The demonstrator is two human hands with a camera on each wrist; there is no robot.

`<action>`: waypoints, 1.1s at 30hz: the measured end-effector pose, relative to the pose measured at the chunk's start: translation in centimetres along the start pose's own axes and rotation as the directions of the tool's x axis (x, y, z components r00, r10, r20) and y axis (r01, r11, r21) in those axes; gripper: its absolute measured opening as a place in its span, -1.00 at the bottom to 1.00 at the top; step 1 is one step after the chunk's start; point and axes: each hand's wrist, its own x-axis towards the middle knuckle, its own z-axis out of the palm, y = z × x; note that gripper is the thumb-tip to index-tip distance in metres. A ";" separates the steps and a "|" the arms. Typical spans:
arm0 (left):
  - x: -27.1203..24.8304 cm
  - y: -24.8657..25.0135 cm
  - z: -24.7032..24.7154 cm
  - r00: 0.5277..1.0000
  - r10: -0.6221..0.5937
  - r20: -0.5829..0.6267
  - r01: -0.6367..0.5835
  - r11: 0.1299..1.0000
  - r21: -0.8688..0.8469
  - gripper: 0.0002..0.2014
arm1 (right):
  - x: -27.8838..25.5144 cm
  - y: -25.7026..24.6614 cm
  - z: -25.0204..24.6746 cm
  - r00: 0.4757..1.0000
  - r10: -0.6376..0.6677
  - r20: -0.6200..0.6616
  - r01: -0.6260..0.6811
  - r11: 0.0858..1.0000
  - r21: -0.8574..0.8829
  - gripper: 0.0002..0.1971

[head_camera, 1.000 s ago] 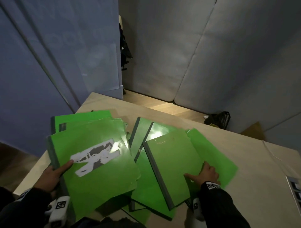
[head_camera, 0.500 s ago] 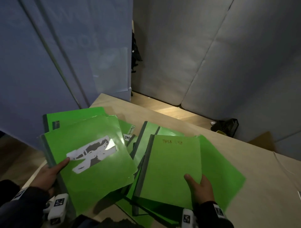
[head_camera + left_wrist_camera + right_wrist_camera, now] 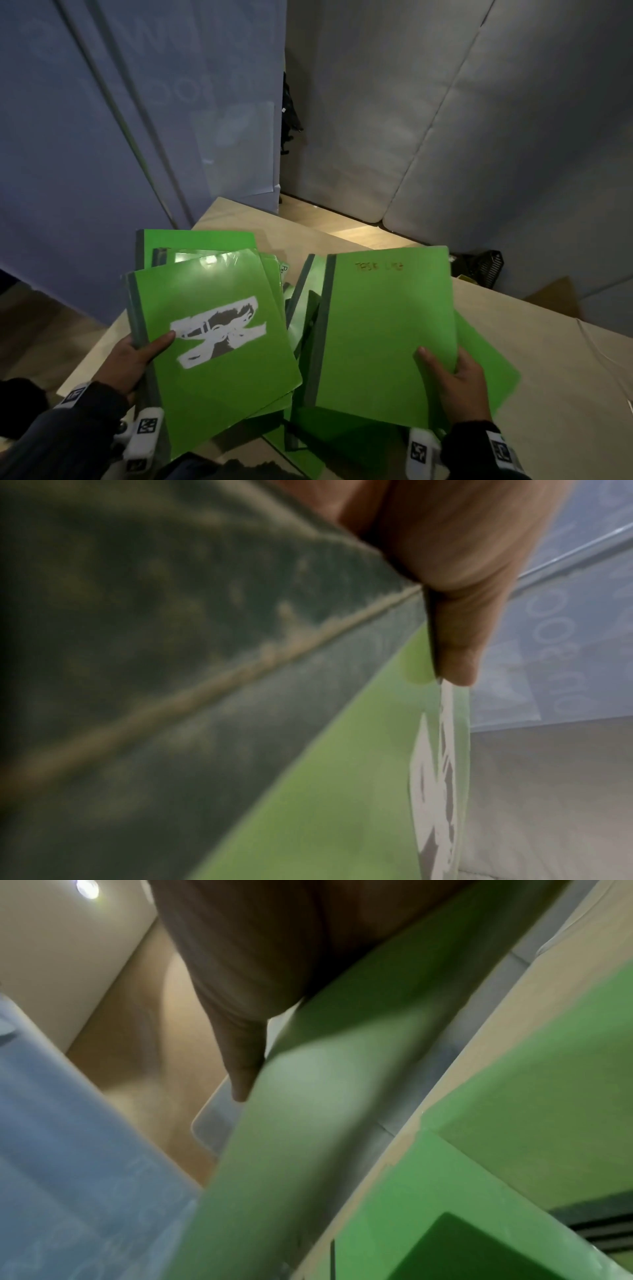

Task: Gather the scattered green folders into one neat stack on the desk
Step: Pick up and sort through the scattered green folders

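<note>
Head view: I see both hands lifting green folders above the desk (image 3: pixel 548 342). My left hand (image 3: pixel 133 356) grips a bundle of folders by its grey spine, thumb (image 3: pixel 455 653) pressed flat on the top cover, the folder with the torn white label (image 3: pixel 219 329), the fingers hidden beneath. More green folders (image 3: pixel 191 243) fan out beyond that hand, their edges out of line. My right hand (image 3: pixel 459 383) pinches the lower right corner of the folder with handwriting (image 3: pixel 387 329), thumb on its cover and fingers curled under it; the right wrist view shows the thumb (image 3: pixel 243 1069) lying along the raised edge. Beneath that hand a loose green folder (image 3: pixel 486 370) lies flat on the desk, sticking out to the right, and other folders lie under and between the two hands, overlapping at odd angles. Beyond the right hand, past the desk's far edge, sits a black basket (image 3: pixel 486 267).
</note>
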 end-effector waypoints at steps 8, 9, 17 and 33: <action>-1.1 0.1 2.8 0.987 -0.014 0.162 0.034 0.992 -0.125 -0.85 | -0.5 1.5 5.9 0.972 0.107 0.209 -0.108 0.994 -0.006 -0.37; -1.4 0.1 3.4 0.982 -0.019 0.186 0.046 0.989 -0.141 -0.82 | -0.8 1.8 7.5 0.960 0.152 0.234 -0.137 0.987 -0.082 -0.38; -2.3 1.6 4.9 0.964 -0.011 0.266 0.049 0.989 -0.139 -0.46 | -1.8 1.1 13.2 0.838 0.204 0.506 -0.271 0.960 0.063 -0.75; 0.3 -2.7 -6.9 0.988 -0.134 -0.079 0.132 0.991 -0.036 -0.37 | 3.3 9.9 7.2 0.878 0.376 -0.295 -0.475 0.757 -0.449 0.12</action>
